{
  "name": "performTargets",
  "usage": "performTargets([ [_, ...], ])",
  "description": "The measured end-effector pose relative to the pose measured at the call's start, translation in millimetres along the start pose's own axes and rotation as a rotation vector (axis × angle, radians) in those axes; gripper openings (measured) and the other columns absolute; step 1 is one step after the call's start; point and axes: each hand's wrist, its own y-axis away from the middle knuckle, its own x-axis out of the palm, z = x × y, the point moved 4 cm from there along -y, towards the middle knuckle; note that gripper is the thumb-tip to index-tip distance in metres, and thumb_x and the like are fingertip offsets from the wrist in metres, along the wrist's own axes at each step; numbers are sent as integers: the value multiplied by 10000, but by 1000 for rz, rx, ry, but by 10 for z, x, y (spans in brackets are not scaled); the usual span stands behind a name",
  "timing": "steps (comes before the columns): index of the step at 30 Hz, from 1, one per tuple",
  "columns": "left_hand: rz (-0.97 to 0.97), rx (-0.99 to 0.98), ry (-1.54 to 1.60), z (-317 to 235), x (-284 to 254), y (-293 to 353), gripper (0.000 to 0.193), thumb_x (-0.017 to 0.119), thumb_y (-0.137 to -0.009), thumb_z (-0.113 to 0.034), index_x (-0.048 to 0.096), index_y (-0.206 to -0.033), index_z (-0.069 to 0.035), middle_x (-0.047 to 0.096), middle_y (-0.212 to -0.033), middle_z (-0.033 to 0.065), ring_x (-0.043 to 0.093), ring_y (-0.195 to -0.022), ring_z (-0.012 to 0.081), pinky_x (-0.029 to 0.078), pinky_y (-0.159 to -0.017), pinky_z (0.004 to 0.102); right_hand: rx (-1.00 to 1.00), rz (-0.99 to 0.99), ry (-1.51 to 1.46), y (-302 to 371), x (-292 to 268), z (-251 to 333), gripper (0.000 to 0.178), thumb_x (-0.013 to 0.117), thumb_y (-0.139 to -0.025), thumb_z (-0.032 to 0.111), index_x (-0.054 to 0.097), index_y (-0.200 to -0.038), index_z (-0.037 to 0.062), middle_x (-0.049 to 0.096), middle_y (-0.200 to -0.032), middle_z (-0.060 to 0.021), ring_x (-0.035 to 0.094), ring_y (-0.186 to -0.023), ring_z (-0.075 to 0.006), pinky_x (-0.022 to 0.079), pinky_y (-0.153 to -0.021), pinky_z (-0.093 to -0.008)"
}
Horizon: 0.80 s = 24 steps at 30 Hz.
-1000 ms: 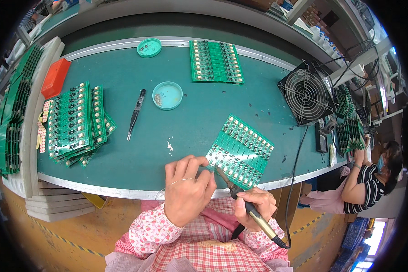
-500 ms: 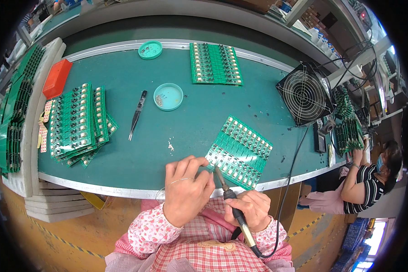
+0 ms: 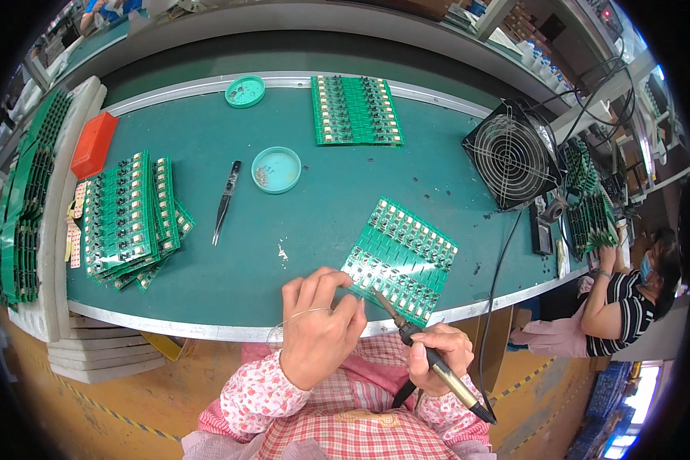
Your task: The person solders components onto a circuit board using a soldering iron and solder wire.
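A green circuit board panel (image 3: pixel 404 257) with rows of small white and black parts lies at the table's front edge. My right hand (image 3: pixel 443 354) is closed round the handle of a soldering iron (image 3: pixel 454 383), whose tip reaches the panel's near edge; I cannot tell whether it touches a joint. At the panel's near left corner is my left hand (image 3: pixel 316 337), with thumb and fingers pinched together. A thin silvery solder wire (image 3: pixel 310 310) loops across its back, and the end between the fingertips is too small to make out.
Left of centre lie black tweezers (image 3: pixel 226 203), beside a stack of panels (image 3: pixel 119 211) and a red box (image 3: pixel 94 146). Two round turquoise dishes (image 3: pixel 277 170) (image 3: pixel 244 91) hold tiny parts. More panels (image 3: pixel 356 111) lie at the back. A fan (image 3: pixel 510 157) stands right; a co-worker (image 3: pixel 617 307) sits beyond.
The soldering iron and my right hand have shifted right, the tip moving along the panel's near edge. My left hand stays almost in place. The whole view has shifted slightly.
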Motion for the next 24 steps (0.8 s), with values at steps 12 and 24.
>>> performTargets([
  [12, 39, 4, -35, -10, 42, -35, 113, 739, -744, -91, 638, -726, -43, 595, -1027, 61, 563, -1053, 270, 366, -873, 427, -25, -6, -30, -21, 64, -28, 174, 699, -820, 41, 566, -929, 9, 642, -617, -49, 625, -493, -173, 498, -471, -296],
  [24, 52, 13, -22, 14, 26, -35, 120, 739, -747, -91, 633, -720, -44, 613, -1033, 54, 571, -1063, 275, 368, -879, 416, -210, 198, 174, -96, 73, 97, 266, 747, -697, 55, 623, -932, 76, 531, -595, -10, 573, -513, -157, 439, -475, -266],
])
